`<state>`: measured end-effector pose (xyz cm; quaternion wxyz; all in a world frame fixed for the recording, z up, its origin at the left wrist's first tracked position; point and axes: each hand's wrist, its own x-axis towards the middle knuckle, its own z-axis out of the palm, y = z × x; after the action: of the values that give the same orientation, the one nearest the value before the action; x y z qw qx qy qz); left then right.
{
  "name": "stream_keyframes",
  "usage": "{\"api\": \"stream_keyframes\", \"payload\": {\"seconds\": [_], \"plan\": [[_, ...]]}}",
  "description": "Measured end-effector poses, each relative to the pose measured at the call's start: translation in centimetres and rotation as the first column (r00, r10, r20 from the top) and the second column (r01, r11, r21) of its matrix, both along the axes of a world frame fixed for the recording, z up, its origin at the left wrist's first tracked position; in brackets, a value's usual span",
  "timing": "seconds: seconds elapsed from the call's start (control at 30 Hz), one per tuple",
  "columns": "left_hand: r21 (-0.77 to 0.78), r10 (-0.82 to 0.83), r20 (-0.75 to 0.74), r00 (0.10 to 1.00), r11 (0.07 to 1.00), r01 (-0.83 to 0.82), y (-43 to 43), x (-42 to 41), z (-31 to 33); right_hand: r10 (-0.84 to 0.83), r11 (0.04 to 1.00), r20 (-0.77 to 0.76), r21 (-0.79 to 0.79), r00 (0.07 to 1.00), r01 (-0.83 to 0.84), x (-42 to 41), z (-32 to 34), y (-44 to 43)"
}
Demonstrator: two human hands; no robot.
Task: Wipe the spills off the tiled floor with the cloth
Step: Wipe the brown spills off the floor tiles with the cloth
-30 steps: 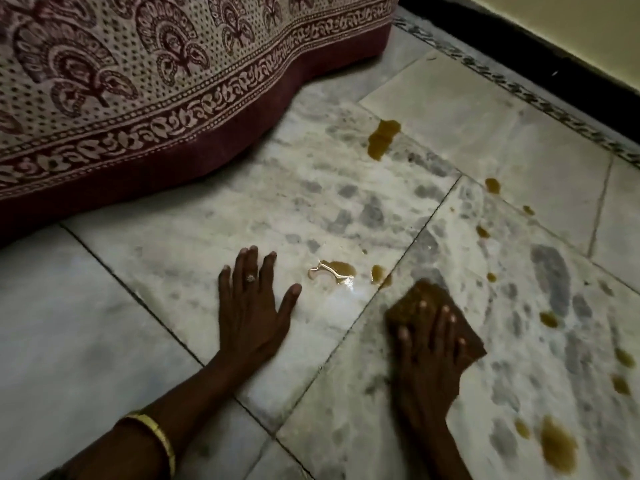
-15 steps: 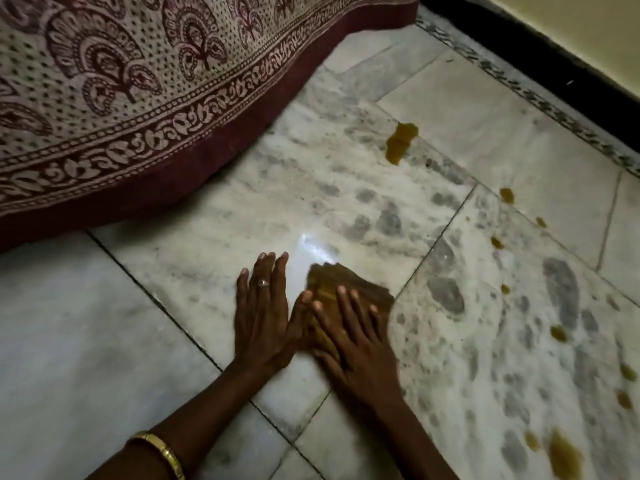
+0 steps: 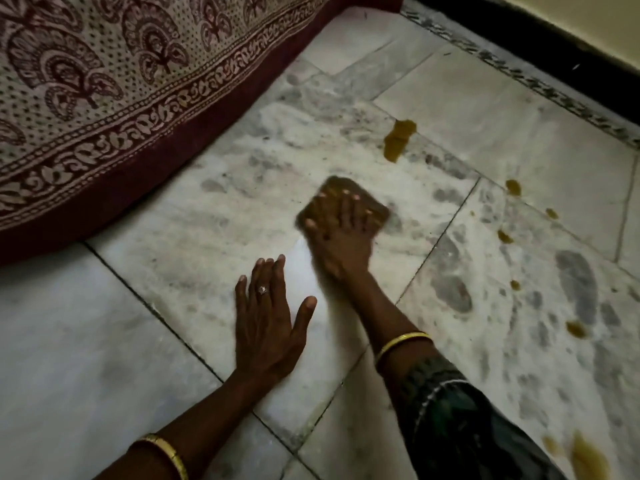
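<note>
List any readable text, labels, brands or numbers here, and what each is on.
None readable.
The bedspread carries only a floral print, no letters.
The cloth under the right hand, the floor tiles, the ring on the left hand and the bangles show no writing.
The sleeve pattern is blurred; no letters can be made out.

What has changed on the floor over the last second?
The right hand slid the cloth left over the small puddle beside the left hand, then pushed it away from the person; that puddle is gone. The left hand stayed flat on the floor, and the spills farther off and to the right remain unwiped.
</note>
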<state>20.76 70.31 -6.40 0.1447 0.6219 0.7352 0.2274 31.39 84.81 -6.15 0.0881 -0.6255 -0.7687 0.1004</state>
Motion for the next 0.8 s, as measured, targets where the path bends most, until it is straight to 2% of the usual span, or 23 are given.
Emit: {"api": "stream_keyframes", "payload": {"seconds": [0.07, 0.17, 0.27, 0.37, 0.47, 0.57, 0.7, 0.8], "plan": [[0.058, 0.017, 0.058, 0.998, 0.998, -0.020, 0.0, -0.2, 0.2, 0.191, 0.981, 0.014, 0.038, 0.981, -0.192, -2.7, -0.6, -1.6], [0.147, 0.016, 0.114, 0.993, 0.989, -0.033, -0.1, -0.6, 0.2, 0.397, 0.913, 0.049, 0.084, 0.916, -0.400, -2.0, -1.7, -6.7], [0.196, 0.006, 0.186, 0.983, 0.980, -0.043, -0.4, -0.9, -0.1, 0.441, 0.889, 0.044, 0.112, 0.896, -0.443, 1.7, -1.7, -13.3], [0.178, -0.004, 0.193, 0.981, 0.984, -0.031, -0.3, -1.0, -0.1, 0.388, 0.909, 0.162, 0.092, 0.907, -0.406, 7.5, -1.1, -20.4], [0.118, -0.009, 0.077, 0.997, 0.993, 0.000, -0.2, -0.9, -0.2, 0.268, 0.953, 0.202, 0.090, 0.942, -0.290, 15.8, -0.5, -25.3], [0.070, -0.053, 0.008, 0.999, 0.996, 0.053, -0.5, -0.3, -0.2, 0.100, 0.994, 0.204, 0.014, 0.974, -0.105, 23.1, 0.1, -25.8], [0.008, -0.198, -0.094, 0.976, 0.980, 0.200, -1.5, 1.5, -0.6, -0.221, 0.974, 0.135, -0.012, 0.966, 0.225, 26.4, 0.3, -19.6], [-0.046, -0.309, -0.178, 0.934, 0.951, 0.306, -1.8, 1.8, -0.9, -0.392, 0.919, 0.056, -0.023, 0.918, 0.394, 24.0, 0.4, -13.2]]}}
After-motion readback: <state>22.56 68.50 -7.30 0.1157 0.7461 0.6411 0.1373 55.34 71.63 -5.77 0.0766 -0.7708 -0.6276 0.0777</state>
